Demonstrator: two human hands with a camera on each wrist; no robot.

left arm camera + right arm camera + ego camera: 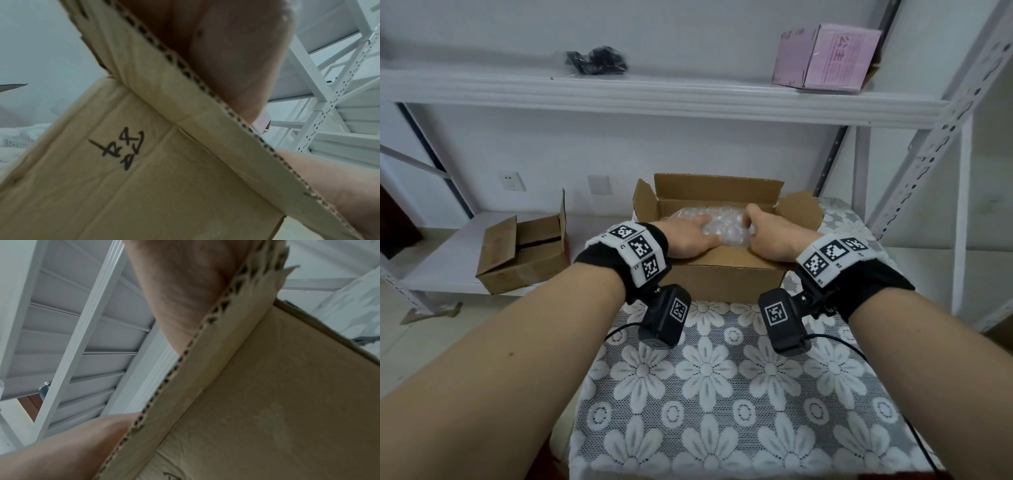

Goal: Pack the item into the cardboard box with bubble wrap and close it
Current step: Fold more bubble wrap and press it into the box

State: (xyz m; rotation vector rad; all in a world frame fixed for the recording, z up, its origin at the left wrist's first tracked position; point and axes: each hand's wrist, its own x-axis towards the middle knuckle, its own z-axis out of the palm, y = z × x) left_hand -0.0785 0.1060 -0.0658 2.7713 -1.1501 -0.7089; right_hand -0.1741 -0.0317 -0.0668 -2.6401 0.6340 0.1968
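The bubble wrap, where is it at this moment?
In the head view, the bubble wrap lies inside the open cardboard box on the table, between the left hand and the right hand.

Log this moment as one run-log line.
left hand: flat on bubble wrap | right hand: curled on wrap | cardboard box: flaps open
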